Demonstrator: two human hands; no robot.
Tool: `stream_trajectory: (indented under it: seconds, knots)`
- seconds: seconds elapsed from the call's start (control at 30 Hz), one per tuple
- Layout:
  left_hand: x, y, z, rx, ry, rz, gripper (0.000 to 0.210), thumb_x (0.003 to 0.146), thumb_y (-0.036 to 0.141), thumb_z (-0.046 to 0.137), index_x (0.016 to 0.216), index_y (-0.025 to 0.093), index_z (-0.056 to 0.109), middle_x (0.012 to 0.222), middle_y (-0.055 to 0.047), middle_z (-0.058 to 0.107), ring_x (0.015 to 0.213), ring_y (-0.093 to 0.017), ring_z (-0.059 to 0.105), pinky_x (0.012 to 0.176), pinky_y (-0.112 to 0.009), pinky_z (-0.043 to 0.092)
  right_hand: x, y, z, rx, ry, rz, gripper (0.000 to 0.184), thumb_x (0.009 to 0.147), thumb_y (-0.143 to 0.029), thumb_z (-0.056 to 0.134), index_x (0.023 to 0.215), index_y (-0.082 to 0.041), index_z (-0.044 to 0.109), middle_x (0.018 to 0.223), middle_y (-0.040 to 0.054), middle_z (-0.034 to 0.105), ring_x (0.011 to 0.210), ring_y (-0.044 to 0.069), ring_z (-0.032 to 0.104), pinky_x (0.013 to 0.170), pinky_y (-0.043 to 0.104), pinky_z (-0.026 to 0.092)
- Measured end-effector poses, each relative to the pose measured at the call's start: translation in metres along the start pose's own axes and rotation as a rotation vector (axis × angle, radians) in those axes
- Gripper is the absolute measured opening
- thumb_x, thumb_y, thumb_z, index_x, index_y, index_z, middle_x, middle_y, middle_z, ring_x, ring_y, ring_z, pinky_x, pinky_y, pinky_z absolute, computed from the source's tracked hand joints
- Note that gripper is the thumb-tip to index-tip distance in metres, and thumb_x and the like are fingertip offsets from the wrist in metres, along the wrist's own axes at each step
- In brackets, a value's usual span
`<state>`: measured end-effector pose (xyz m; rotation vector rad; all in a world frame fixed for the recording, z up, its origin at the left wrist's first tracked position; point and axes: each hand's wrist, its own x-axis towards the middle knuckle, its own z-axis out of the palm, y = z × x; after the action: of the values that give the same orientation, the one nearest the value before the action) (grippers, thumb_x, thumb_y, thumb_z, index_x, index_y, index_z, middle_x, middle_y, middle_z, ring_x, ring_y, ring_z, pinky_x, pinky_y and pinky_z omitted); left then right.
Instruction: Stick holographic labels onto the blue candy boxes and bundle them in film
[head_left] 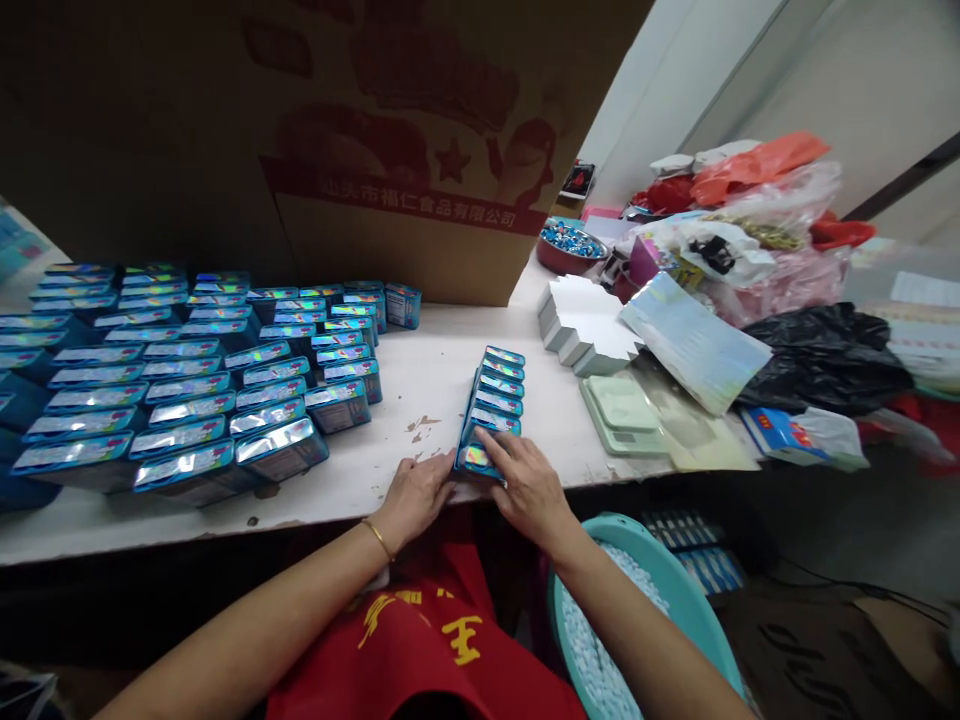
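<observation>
A short row of small blue boxes (pixel 501 385) with shiny tops stands upright on the white table. At its near end, my right hand (pixel 531 487) rests its fingers over the top and right side of the closest blue box (pixel 475 457). My left hand (pixel 417 497) has its fingertips pressed together at that box's near left corner, so the box is gripped between both hands. Parts of its front are hidden by the fingers. Further left, many similar blue boxes (pixel 184 410) stand packed in rows.
Behind stands a big cardboard carton (pixel 405 250). On the right are white die-cut card pieces (pixel 585 315), a pale green scale (pixel 622 415), a bowl of wrapped pieces (pixel 570 248) and plastic bags (pixel 780 200). A turquoise tub (pixel 712 635) of small pale pieces sits below the table edge.
</observation>
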<state>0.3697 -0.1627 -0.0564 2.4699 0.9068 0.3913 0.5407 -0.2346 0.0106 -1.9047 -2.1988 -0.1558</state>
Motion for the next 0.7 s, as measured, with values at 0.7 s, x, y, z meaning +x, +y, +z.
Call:
stream_trajectory:
  seconds: [0.7]
  knots:
    - [0.055, -0.007, -0.019, -0.609, 0.149, -0.289, 0.059, 0.086, 0.051, 0.028, 0.131, 0.013, 0.037, 0.132, -0.011, 0.043, 0.125, -0.019, 0.036, 0.106, -0.037, 0.025, 0.128, 0.073, 0.026, 0.149, -0.099, 0.13, 0.077, 0.077, -0.065, 0.034, 0.134, -0.014, 0.032, 0.142, 0.0107, 0.026, 0.132, 0.027, 0.015, 0.106, 0.047, 0.009]
